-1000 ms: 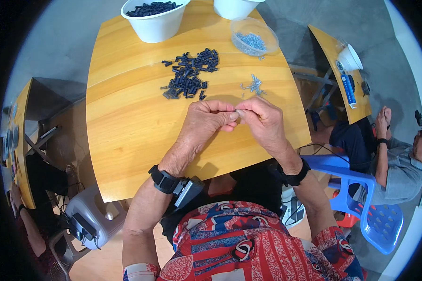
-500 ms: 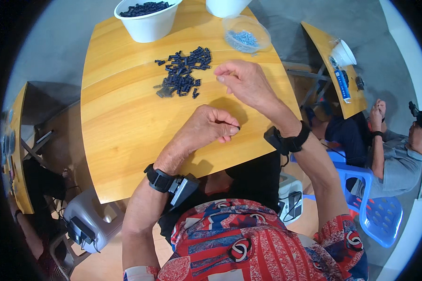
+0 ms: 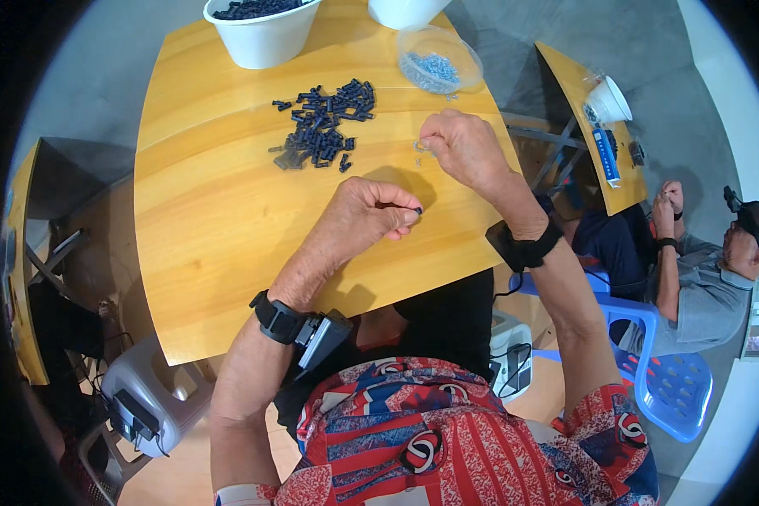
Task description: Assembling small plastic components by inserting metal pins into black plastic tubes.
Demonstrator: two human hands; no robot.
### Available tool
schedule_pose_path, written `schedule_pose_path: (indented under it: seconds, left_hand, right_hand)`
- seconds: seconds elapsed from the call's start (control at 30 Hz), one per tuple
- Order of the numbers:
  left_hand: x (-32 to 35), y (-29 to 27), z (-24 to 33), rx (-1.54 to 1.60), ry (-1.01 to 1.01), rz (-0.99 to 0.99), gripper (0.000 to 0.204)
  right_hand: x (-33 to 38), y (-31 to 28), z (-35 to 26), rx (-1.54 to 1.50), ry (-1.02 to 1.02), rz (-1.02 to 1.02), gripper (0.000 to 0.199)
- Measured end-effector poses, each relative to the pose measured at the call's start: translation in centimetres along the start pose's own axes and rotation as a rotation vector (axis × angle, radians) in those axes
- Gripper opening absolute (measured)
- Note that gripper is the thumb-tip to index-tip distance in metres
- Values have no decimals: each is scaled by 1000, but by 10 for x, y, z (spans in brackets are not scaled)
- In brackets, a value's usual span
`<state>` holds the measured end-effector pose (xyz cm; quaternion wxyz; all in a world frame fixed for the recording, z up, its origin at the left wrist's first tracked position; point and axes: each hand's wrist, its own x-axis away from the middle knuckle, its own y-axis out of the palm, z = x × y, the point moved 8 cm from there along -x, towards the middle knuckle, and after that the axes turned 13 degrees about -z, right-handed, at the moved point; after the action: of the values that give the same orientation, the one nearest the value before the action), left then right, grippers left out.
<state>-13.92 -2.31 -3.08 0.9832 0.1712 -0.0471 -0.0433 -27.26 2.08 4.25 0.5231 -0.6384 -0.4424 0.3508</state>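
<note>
"Where's the piece?"

"The black piece (image 3: 418,211) is in the left hand (image 3: 358,215), pinched between thumb and forefinger over the table's near half — mostly hidden by the fingertips."

"And the right hand (image 3: 472,152)?"

"Curled, fingertips down at the loose metal bits (image 3: 418,162), farther off and to the right. Whether it grips one, I can't tell."

"How far along?"

"One piece is in hand; I can't see whether a bit is in it. By the look of it, much is left: the pile (image 3: 319,135) of black pieces lies left of the right hand, the tub (image 3: 422,39) on the far right has more bits, and the bowl (image 3: 266,42) on the far left has plenty more black pieces."

"Room to move?"

"Most on the left, I'd say — a wide stretch of table (image 3: 211,185) runs from the pile to the left edge. The right is tighter, with the tub just beyond the right hand and the right edge near. The left forearm (image 3: 249,363) crosses the near edge."
</note>
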Motion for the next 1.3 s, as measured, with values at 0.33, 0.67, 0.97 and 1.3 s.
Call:
schedule_pose_path:
  seconds: [0.33,0.67,0.97,1.3]
  left_hand:
    - [1,-2,3,-42,-27,33,12]
    - [4,-13,8,77,53,147,15]
    - [4,-13,13,129,105,142,13]
    - [6,-14,16,158,136,154,14]
  right_hand:
    - [3,14,-6,64,1,-30,6]
    - [29,16,-1,-1080,103,-237,6]
    - [51,23,-24,-1562,106,-119,13]
    - [58,28,-25,-1444,140,72,12]
